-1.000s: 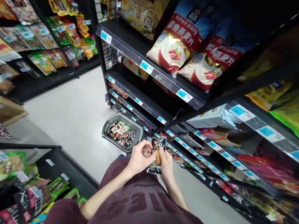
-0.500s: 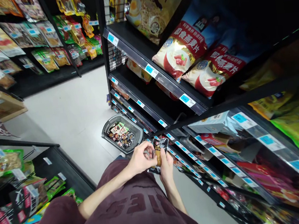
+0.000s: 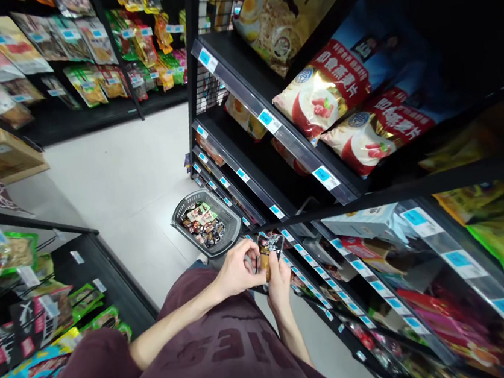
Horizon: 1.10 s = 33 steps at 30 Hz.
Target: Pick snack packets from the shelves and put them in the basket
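Observation:
In front of my body, both hands are at a small black and gold snack packet [image 3: 265, 260]. My right hand [image 3: 279, 280] grips its right side, thumb lying across the front. On the other side, my left hand [image 3: 239, 268] has its fingers curled and the thumb pressed in against the packet's left edge. Part of the packet is hidden behind my fingers. Just beyond my left hand, a grey plastic basket [image 3: 231, 243] sits on the floor. Several small snack packets [image 3: 203, 222] lie inside it, dark ones and pale ones with green.
Black shelving [image 3: 266, 117] with blue price labels runs close along my right, holding oatmeal bags [image 3: 323, 93]. A lower rack [image 3: 121, 283] with hanging snack bags stands at my left. Across the pale floor [image 3: 107, 163] are more hanging bags [image 3: 85, 83] and a cardboard box [image 3: 7, 157].
The view has shifted slightly, so the upper shelves appear farther right. The packet tilts a little differently, and my hands stay on it.

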Each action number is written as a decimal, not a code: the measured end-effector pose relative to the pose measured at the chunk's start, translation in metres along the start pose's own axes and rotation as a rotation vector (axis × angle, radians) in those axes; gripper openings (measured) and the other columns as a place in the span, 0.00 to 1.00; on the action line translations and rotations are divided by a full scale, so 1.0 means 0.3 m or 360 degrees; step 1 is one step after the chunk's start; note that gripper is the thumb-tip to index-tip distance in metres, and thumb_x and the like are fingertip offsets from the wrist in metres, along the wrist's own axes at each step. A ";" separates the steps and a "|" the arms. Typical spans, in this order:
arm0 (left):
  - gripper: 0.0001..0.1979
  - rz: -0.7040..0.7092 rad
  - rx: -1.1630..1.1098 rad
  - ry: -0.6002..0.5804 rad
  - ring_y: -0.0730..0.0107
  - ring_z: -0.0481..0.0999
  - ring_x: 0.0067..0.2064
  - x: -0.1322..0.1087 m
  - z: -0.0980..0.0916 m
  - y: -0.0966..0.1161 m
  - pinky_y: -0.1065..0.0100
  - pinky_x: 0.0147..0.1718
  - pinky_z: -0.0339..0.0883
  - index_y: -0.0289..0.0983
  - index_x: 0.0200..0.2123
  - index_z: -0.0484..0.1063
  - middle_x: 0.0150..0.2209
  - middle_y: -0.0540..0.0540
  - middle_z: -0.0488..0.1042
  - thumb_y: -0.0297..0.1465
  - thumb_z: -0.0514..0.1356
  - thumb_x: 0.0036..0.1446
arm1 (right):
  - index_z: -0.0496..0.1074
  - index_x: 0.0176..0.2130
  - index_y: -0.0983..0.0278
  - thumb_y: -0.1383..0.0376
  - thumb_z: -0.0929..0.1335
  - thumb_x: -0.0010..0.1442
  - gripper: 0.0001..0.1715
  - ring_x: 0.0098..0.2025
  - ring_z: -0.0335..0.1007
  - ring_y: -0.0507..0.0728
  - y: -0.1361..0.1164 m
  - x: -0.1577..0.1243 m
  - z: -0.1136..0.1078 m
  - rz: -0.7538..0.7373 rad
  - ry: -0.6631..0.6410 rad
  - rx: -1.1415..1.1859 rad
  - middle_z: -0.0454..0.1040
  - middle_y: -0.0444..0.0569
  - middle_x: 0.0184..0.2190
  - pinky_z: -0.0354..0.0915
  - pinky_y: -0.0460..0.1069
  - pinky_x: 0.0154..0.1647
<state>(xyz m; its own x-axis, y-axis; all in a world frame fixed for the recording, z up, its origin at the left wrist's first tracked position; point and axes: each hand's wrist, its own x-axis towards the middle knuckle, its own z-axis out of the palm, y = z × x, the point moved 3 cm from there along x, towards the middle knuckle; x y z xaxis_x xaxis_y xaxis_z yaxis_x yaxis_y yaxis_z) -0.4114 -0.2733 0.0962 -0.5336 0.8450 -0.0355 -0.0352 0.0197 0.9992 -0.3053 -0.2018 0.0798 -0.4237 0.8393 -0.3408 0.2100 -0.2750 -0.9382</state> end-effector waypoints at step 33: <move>0.27 0.1005 0.1058 -0.0496 0.51 0.68 0.58 0.133 0.321 -0.090 0.48 0.55 0.66 0.43 0.62 0.60 0.57 0.37 0.66 0.26 0.58 0.60 | 0.77 0.38 0.66 0.49 0.63 0.63 0.24 0.29 0.66 0.53 -0.027 0.089 -0.293 -0.0196 0.0621 0.0161 0.73 0.46 0.27 0.64 0.46 0.31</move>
<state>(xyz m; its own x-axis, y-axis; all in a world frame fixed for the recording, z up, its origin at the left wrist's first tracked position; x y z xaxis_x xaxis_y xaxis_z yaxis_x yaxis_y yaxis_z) -0.3504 -0.1885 0.0697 -0.0391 0.9053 0.4229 0.7172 -0.2692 0.6427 -0.2410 -0.1361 0.0834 -0.0704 0.9782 -0.1955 0.0830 -0.1895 -0.9784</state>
